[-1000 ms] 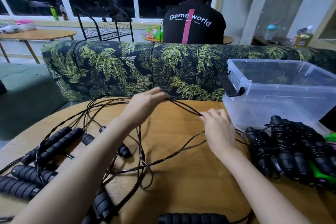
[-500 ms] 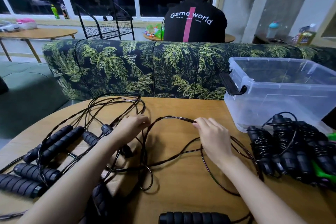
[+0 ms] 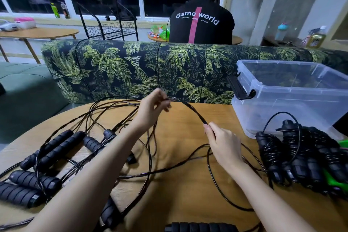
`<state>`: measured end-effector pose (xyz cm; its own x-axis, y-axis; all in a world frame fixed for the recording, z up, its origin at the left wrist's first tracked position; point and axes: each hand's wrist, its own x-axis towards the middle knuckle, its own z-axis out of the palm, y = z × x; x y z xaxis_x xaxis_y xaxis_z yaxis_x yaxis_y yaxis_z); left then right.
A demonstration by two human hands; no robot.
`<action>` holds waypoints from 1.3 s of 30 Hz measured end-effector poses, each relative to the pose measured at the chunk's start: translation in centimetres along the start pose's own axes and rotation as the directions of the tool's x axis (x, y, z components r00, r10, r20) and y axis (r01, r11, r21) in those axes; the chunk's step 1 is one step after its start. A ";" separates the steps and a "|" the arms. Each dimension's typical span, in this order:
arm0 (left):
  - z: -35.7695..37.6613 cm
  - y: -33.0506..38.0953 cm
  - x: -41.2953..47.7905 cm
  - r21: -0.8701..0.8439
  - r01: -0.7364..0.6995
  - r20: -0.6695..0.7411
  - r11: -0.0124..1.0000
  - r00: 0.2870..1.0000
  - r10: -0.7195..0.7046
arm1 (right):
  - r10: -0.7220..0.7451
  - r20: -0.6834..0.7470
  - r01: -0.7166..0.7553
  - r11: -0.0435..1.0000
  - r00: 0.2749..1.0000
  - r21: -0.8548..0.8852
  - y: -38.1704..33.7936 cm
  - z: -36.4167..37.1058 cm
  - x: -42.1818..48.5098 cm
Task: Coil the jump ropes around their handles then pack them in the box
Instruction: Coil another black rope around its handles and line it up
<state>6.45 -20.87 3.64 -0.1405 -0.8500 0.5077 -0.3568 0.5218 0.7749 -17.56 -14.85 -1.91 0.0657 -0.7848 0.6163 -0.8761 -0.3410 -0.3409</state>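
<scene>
The left hand (image 3: pixel 150 111) and right hand (image 3: pixel 222 141) pinch one rope (image 3: pixel 194 112) above the desk (image 3: pixel 178 194). Coiled ropes (image 3: pixel 305 158) lie beside the box (image 3: pixel 282 100), seemingly empty; several tangled ropes (image 3: pixel 56 143) lie uncoiled.

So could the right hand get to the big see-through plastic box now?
Probably yes: the right hand sits near the clear plastic box, with only bare wooden table between them. It is pinching a thin black rope, though, so it is not free.
</scene>
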 end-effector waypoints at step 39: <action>3.5 9.0 -24.8 0.457 -0.125 0.450 0.880 0.886 -0.108 | -0.083 0.478 0.046 0.995 0.875 0.089 -1.6 -12.0 -20.2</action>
<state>3.47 4.67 -3.35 -0.5020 -0.8422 0.1968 -0.7189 0.5329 0.4463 -23.20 7.78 -5.24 0.3583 -0.9054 0.2279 -0.8263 -0.4212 -0.3740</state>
